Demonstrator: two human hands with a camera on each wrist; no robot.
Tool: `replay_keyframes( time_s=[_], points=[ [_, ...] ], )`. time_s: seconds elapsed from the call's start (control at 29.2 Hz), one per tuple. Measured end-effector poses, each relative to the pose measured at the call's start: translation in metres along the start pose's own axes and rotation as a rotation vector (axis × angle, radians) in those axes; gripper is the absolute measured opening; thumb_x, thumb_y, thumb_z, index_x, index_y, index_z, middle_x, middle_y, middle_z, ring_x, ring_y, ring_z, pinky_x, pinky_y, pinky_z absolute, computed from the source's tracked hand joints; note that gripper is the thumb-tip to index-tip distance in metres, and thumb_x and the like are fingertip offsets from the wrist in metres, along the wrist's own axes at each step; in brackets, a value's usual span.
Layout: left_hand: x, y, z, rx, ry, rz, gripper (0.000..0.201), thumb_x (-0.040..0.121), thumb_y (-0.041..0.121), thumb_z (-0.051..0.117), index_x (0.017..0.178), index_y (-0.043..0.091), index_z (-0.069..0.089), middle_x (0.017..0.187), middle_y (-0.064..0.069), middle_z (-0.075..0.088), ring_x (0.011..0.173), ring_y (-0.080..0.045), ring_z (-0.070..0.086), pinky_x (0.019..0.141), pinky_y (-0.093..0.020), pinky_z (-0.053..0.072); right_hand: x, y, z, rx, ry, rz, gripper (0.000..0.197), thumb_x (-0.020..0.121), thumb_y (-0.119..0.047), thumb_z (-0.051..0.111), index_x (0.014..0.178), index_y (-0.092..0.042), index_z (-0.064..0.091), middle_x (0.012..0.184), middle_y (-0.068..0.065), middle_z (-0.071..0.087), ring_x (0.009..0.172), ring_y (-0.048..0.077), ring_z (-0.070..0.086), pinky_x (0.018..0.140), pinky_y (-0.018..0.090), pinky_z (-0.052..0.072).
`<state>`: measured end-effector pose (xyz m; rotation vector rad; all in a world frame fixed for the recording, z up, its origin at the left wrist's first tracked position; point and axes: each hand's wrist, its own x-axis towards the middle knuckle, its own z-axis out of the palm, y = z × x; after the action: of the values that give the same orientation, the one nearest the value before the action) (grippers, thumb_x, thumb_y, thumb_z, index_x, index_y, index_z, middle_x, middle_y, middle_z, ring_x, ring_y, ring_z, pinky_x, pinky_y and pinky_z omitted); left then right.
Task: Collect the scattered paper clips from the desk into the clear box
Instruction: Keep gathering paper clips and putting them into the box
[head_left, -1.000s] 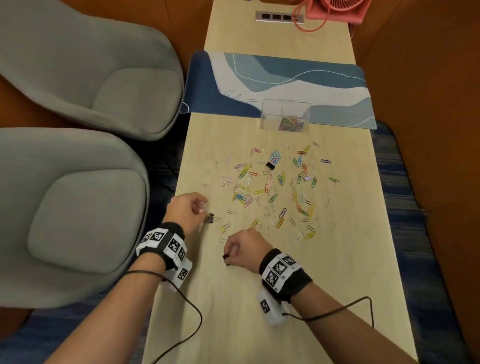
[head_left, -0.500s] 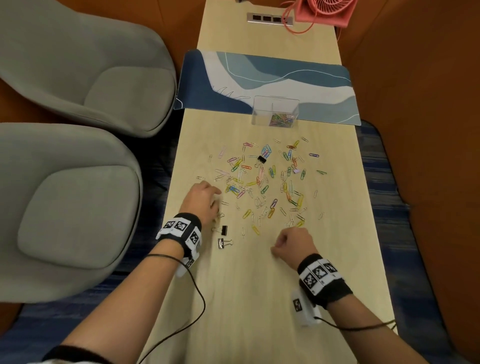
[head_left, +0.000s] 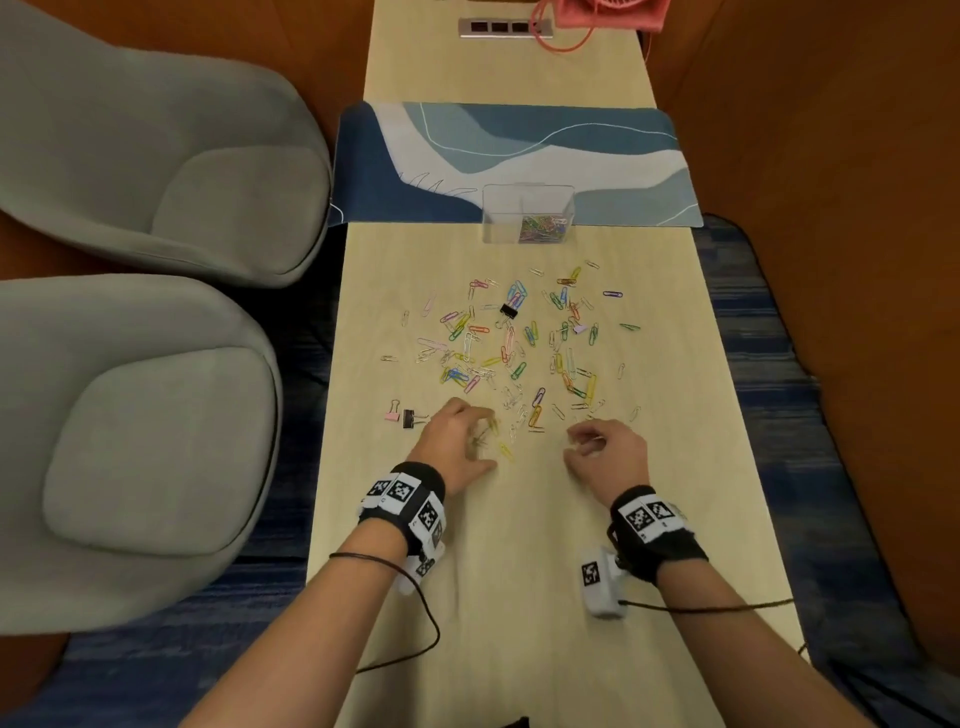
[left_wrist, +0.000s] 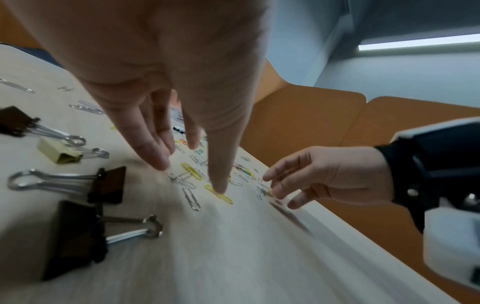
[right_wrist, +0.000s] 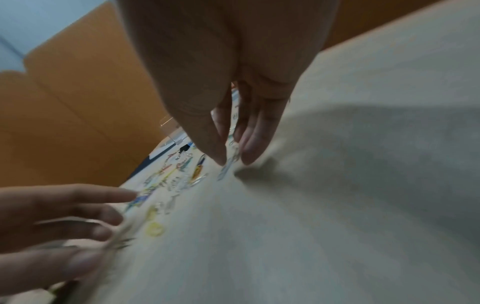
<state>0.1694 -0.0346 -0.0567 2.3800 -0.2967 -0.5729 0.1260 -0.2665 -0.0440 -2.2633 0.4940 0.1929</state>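
Observation:
Several coloured paper clips lie scattered over the middle of the wooden desk. The clear box stands beyond them at the mat's edge, with a heap of clips in it. My left hand reaches down at the near edge of the scatter, its fingers straight. In the left wrist view the left hand has its thumb on a yellow clip. My right hand is to the right, fingers curled. In the blurred right wrist view the right hand pinches a silver clip.
Black binder clips and a pink one lie left of my left hand; another black one sits among the clips. A blue desk mat, a socket strip and a pink fan lie beyond. Grey chairs stand left.
My left hand has moved right, away from the binder clips, to the near edge of the paper clips. My right hand has shifted right and forward and now pinches a clip.

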Motion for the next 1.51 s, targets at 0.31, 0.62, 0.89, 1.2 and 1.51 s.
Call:
replay_keyframes(
  time_s=[0.31,0.62,0.89,1.2,1.51],
  points=[
    [0.003,0.002,0.015,-0.081,0.049,-0.064,0.058,0.072,0.002,0.076,0.126,0.016,0.06,0.099,0.0,0.049,0.072,-0.013,0.058,0.079,-0.033,0.057,0.009,-0.001,0.007,-0.313,-0.079,-0.129,0.053,0.079,-0.013,0.068,0.13,-0.008,0.056,0.117,0.009,0.05,0.1,0.022,0.054,0.097,0.025,0.043],
    [0.021,0.033,0.037,0.079,0.115,0.067,0.064,0.085,0.011,0.066,0.142,0.028,0.043,0.107,-0.005,0.039,0.087,-0.022,0.05,0.084,-0.03,0.047,0.005,-0.019,0.019,-0.451,-0.128,-0.186,0.049,0.085,-0.022,0.068,0.129,-0.005,0.055,0.121,0.011,0.05,0.103,0.024,0.058,0.095,0.026,0.044],
    [0.031,0.036,0.038,0.255,0.196,0.144,0.021,0.088,0.015,0.065,0.108,0.015,0.07,0.11,-0.014,0.054,0.093,-0.031,0.051,0.075,-0.039,0.051,0.014,-0.038,0.031,-0.58,-0.186,-0.292,0.051,0.08,0.004,0.06,0.13,-0.003,0.049,0.113,0.016,0.049,0.092,0.03,0.056,0.083,0.035,0.051],
    [0.044,0.03,0.023,0.232,0.142,0.084,0.02,0.073,-0.002,0.064,0.087,0.01,0.074,0.087,-0.01,0.064,0.078,-0.03,0.062,0.067,-0.034,0.052,0.021,-0.06,0.021,-0.84,-0.3,-0.433,0.036,0.088,0.009,0.036,0.115,-0.005,0.056,0.118,0.016,0.049,0.105,0.028,0.05,0.09,0.032,0.04],
    [0.052,0.033,0.005,0.016,0.202,-0.032,0.01,0.074,0.011,0.07,0.079,0.017,0.077,0.073,0.0,0.071,0.068,-0.016,0.063,0.069,-0.023,0.05,0.042,-0.088,0.022,-0.964,-0.455,-0.534,0.03,0.091,0.007,0.04,0.112,-0.003,0.058,0.112,0.016,0.06,0.103,0.031,0.06,0.083,0.035,0.048]
  ],
)
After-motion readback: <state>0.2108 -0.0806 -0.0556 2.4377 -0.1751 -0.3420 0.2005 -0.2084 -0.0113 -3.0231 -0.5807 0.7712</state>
